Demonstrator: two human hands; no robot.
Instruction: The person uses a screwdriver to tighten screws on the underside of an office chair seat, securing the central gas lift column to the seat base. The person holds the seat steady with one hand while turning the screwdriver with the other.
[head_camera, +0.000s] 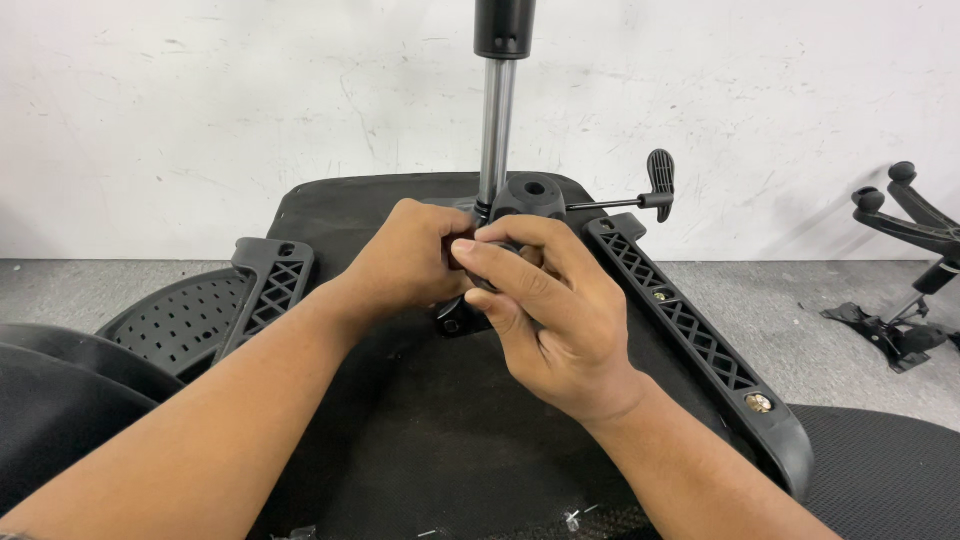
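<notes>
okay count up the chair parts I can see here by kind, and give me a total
Upturned seat with its mechanism: 1
Gas lift column: 1
Armrest brackets, left and right: 2
Adjustment lever: 1
Perforated back panel: 1
Separate black mechanism on the floor: 1
Total: 7

Both hands, left and right, grip the mechanism.

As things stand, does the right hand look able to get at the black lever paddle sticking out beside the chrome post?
Probably yes: the lever paddle stands in open air just beyond the right hand, with nothing between them.
</notes>
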